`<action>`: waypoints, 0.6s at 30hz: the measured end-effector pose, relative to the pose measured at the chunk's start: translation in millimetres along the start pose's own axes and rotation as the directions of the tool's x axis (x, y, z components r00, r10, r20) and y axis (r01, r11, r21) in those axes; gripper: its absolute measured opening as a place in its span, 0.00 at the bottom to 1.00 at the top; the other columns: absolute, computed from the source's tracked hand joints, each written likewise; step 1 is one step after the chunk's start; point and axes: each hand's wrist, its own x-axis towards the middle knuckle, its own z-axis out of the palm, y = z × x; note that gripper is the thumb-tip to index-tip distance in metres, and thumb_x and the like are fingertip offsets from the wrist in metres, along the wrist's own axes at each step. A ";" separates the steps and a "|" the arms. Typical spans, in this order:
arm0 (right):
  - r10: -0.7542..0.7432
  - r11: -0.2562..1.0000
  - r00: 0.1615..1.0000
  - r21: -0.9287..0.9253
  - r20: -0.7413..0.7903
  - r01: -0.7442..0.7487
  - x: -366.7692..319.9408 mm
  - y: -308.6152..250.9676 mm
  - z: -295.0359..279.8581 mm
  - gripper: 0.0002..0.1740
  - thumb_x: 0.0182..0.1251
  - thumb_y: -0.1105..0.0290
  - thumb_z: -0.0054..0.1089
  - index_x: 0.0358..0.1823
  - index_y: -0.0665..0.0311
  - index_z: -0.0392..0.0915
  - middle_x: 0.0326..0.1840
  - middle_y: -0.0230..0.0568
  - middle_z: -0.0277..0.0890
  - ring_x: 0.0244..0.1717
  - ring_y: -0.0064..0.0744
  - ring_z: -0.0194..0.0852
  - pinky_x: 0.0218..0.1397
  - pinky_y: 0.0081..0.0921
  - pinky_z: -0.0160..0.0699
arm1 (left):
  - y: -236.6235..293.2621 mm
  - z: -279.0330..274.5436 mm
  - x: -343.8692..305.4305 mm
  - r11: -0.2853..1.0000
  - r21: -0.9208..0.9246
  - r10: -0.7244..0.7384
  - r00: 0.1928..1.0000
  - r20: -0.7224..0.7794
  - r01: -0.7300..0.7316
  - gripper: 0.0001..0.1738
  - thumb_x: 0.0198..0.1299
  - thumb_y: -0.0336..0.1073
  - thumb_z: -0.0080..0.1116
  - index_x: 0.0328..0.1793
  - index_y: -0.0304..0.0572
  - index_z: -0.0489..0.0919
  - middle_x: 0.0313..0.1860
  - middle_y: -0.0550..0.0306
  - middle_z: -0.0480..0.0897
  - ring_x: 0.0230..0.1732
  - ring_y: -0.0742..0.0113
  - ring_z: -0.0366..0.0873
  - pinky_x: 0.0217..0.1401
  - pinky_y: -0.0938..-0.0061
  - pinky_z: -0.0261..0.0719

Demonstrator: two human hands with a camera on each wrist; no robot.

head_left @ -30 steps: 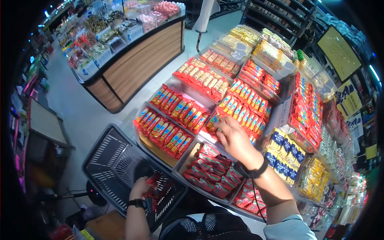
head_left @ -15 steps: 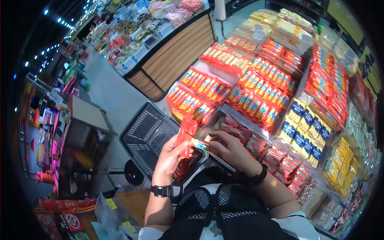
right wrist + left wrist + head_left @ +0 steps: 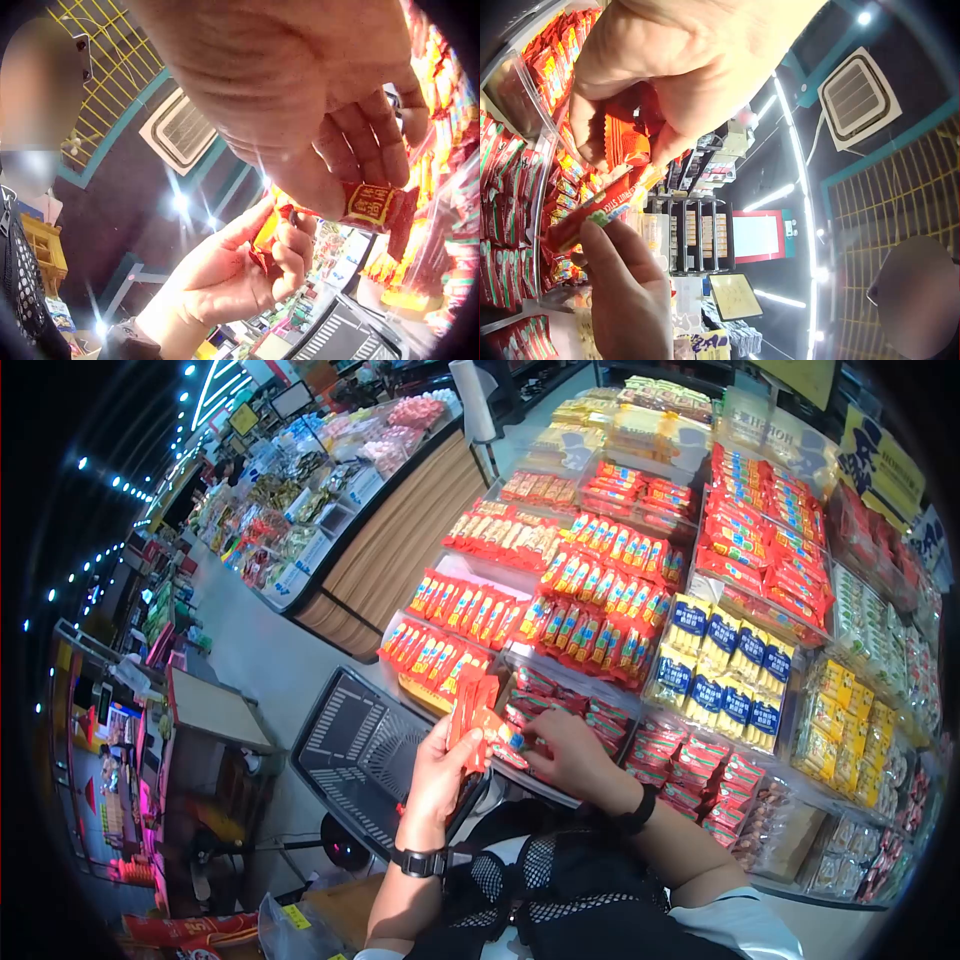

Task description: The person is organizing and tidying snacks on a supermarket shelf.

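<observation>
In the head view my left hand [image 3: 436,772] grips several red snack packets [image 3: 468,712] above the shopping basket [image 3: 335,735]. Beside it, my right hand [image 3: 578,752] pinches the end of one packet between thumb and fingers. In the left wrist view that packet, a fruit stick [image 3: 594,217], bears the words "FRUIT STICK" and stretches between the two hands. The right wrist view shows its red wrapper end [image 3: 375,204], with yellow lettering, sticking out past my right thumb. The left palm covers part of the bunch.
Divided bins of red snack sticks [image 3: 600,625] slope away ahead. Blue-and-white packs [image 3: 715,670] and yellow packs [image 3: 845,725] lie to the right. A wood-sided counter [image 3: 400,535] with sweets stands beyond the aisle. The basket's rim [image 3: 310,775] is close to the bins.
My left hand has risen out of the basket with red packets. My right hand has come back from the bin to meet it, and one packet now spans both hands.
</observation>
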 end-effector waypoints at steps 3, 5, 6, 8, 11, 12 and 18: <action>0.100 0.992 0.992 0.068 0.071 -0.105 11.1 12.4 12.5 0.12 0.57 0.64 0.67 0.35 0.64 0.78 0.35 0.48 0.77 0.41 0.49 0.78 0.46 0.44 0.74 | -5.0 -8.1 -0.4 0.999 -0.035 -0.002 1.000 -0.022 0.002 0.18 0.71 0.32 0.59 0.64 0.36 0.76 0.44 0.57 0.85 0.36 0.73 0.83 0.40 0.77 0.84; 0.239 0.954 0.971 0.182 0.009 -0.237 34.4 23.2 13.4 0.14 0.59 0.62 0.67 0.35 0.67 0.79 0.33 0.50 0.78 0.37 0.50 0.79 0.40 0.43 0.76 | -5.0 -15.0 -2.6 0.991 -0.131 -0.041 0.989 -0.140 0.022 0.17 0.72 0.33 0.58 0.64 0.36 0.76 0.45 0.55 0.85 0.36 0.71 0.83 0.40 0.76 0.85; 0.358 0.917 0.932 0.209 -0.062 -0.339 51.0 26.5 8.0 0.15 0.60 0.61 0.66 0.34 0.69 0.79 0.32 0.50 0.80 0.32 0.45 0.81 0.37 0.39 0.77 | -7.7 -21.4 -2.0 0.988 -0.155 -0.049 0.986 -0.157 0.025 0.17 0.72 0.34 0.57 0.63 0.37 0.76 0.46 0.53 0.84 0.37 0.70 0.83 0.40 0.75 0.85; 0.510 0.840 0.831 0.336 -0.221 -0.426 84.2 66.2 9.7 0.17 0.57 0.61 0.68 0.35 0.70 0.81 0.31 0.48 0.83 0.33 0.34 0.82 0.38 0.34 0.79 | -13.0 -32.7 0.1 0.981 -0.194 -0.062 0.986 -0.152 0.032 0.16 0.72 0.34 0.57 0.63 0.37 0.76 0.46 0.54 0.84 0.37 0.69 0.83 0.40 0.75 0.85; 0.522 0.849 0.658 0.265 -0.543 -0.456 135.5 134.6 9.5 0.18 0.54 0.61 0.70 0.34 0.71 0.81 0.28 0.47 0.83 0.31 0.35 0.83 0.38 0.33 0.80 | -22.6 -44.4 7.4 0.967 -0.249 -0.085 0.986 -0.142 0.048 0.15 0.72 0.33 0.56 0.62 0.38 0.77 0.44 0.56 0.84 0.37 0.70 0.83 0.40 0.74 0.85; 0.700 0.711 0.575 0.480 -0.423 -0.513 148.8 160.5 8.0 0.18 0.52 0.61 0.71 0.34 0.71 0.82 0.26 0.48 0.83 0.31 0.38 0.84 0.38 0.33 0.81 | -22.3 -45.4 10.2 0.965 -0.259 -0.082 0.988 -0.129 0.046 0.14 0.73 0.33 0.56 0.61 0.38 0.77 0.43 0.57 0.84 0.37 0.70 0.83 0.40 0.74 0.85; 0.728 0.556 0.414 0.115 -0.547 -0.823 204.2 253.3 1.0 0.20 0.57 0.59 0.72 0.25 0.73 0.84 0.23 0.47 0.83 0.23 0.36 0.83 0.32 0.37 0.78 | -25.4 -68.1 31.5 0.939 -0.339 -0.107 0.985 -0.136 0.055 0.13 0.72 0.32 0.55 0.60 0.37 0.77 0.43 0.58 0.83 0.36 0.70 0.83 0.40 0.75 0.84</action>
